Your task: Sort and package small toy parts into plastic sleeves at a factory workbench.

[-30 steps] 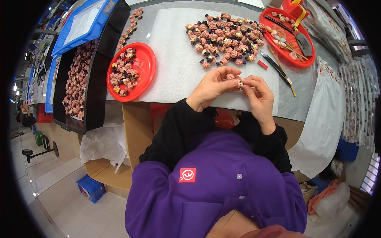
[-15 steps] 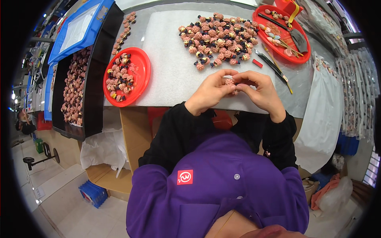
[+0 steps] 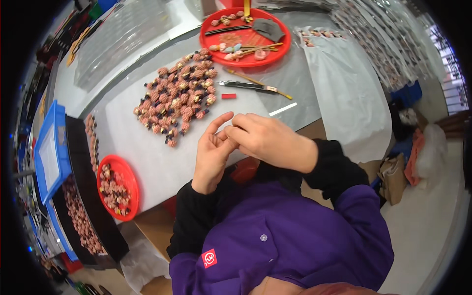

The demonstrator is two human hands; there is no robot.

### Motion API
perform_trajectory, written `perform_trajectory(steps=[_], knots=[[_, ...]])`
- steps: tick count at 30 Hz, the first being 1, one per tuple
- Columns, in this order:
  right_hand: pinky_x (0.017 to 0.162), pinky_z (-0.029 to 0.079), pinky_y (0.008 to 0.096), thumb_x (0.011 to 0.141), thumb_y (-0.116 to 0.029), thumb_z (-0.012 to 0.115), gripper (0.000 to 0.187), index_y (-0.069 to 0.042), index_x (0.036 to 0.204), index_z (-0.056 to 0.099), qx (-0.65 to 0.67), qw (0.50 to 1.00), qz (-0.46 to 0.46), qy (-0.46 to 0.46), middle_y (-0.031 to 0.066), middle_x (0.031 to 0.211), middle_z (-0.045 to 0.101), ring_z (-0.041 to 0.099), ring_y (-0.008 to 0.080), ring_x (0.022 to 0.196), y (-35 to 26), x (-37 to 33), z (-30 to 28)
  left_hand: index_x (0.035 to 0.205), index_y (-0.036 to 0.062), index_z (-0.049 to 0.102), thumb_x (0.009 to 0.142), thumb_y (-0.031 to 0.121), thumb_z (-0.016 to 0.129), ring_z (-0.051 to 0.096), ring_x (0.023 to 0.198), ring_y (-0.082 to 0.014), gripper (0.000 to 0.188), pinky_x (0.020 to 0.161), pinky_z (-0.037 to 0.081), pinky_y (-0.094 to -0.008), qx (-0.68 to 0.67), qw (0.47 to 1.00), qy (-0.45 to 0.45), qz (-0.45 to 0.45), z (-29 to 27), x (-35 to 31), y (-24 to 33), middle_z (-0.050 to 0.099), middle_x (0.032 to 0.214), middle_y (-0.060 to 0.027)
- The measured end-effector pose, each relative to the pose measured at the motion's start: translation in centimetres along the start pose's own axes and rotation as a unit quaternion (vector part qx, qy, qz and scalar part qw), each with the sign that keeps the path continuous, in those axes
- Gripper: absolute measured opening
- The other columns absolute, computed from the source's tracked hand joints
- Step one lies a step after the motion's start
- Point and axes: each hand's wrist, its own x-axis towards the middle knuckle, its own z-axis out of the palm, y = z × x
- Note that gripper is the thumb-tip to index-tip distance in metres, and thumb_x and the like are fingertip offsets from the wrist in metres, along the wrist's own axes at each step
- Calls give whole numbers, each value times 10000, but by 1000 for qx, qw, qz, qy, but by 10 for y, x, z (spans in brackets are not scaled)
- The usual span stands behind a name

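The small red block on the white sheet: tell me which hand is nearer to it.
Right, narrowly. The right hand lies just below the small red block, its fingers pointing toward it. The left hand sits lower and slightly left, fingertips meeting the right hand's.

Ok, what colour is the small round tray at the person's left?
Red; the small round tray shows best in the head view, holding pinkish beads.
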Motion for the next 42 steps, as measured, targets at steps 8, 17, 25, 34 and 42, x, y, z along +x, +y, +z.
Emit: perform_trajectory(steps=[8, 17, 25, 34, 42], knots=[[635, 475, 265, 755, 4, 604, 305, -37, 1053, 556, -98, 987, 70, 104, 79, 960, 545, 576, 192, 706, 151, -16, -151, 1223, -9, 424, 870, 28, 524, 518, 1073, -188, 369, 920, 406, -298, 148, 985, -75, 47, 48, 26, 0, 549, 1128, -103], [725, 459, 308, 710, 48, 615, 418, -66, 1106, 550, -176, 967, 157, -94, 87, 993, 551, 564, 232, 842, 344, -44, -152, 1099, -25, 524, 859, 39, 562, 559, 987, -135, 251, 882, 430, -254, 267, 958, -101, -7, 80, 70, -7, 595, 1031, -78], [795, 449, 326, 798, -56, 571, 308, -67, 1106, 580, -110, 970, 191, 106, 127, 1063, 588, 590, 297, 890, 321, -61, -178, 1015, -24, 582, 850, 101, 579, 593, 902, -133, 206, 820, 457, -264, 449, 878, -145, 75, 122, 131, 1, 630, 971, -81], [776, 458, 305, 843, -47, 528, 248, 6, 1081, 572, -136, 939, 305, 78, 150, 993, 628, 608, 240, 891, 324, -125, -223, 954, -20, 551, 833, 303, 537, 507, 966, -314, 345, 918, 315, -487, 643, 591, -175, 456, 199, 324, -61, 576, 897, -150], [800, 452, 317, 845, -65, 527, 243, 0, 1074, 578, -129, 939, 315, 51, 159, 1013, 619, 598, 270, 914, 336, -145, -231, 915, -27, 568, 891, 383, 422, 506, 994, -288, 436, 1004, 180, -590, 779, 497, -179, 338, 208, 360, -71, 597, 869, -141]])
